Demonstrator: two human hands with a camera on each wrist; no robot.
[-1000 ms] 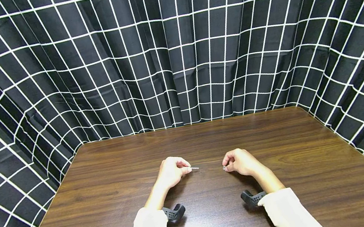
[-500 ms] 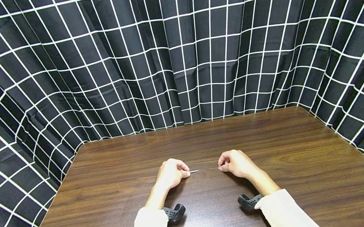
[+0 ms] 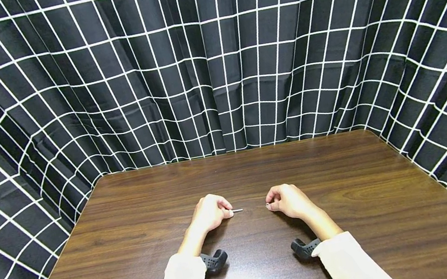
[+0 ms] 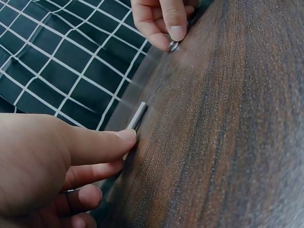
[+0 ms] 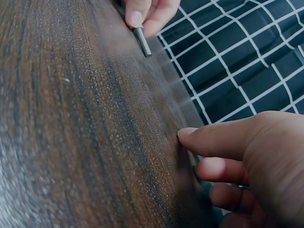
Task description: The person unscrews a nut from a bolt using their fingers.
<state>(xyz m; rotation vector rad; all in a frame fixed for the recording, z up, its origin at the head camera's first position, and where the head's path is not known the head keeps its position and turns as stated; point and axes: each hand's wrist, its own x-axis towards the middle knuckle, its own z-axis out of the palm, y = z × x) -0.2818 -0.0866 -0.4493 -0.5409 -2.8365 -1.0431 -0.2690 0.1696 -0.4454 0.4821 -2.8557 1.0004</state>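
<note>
Between thumb and fingertips my left hand (image 3: 211, 211) pinches a bolt. Its silver threaded shank (image 4: 137, 115) points toward the right hand in the left wrist view, while the fingers cover its other end. A short way to the right, my right hand (image 3: 292, 201) pinches a small shiny metal nut (image 4: 174, 46) at its fingertips. The head view shows a gap between the bolt's tip and the nut. In the right wrist view the right thumb hides most of the nut, and the bolt (image 5: 143, 43) sticks out of the left fingers at the top.
Both hands are low over a brown wood-grain table (image 3: 147, 192). A black curtain with a white grid (image 3: 210, 62) stands behind the table and along both sides. Each wrist wears a dark camera mount, such as the left mount (image 3: 215, 261).
My right hand has come left with the nut, narrowing the gap to the bolt. The left hand has shifted only slightly, and the bolt now lies more level in the head view.
</note>
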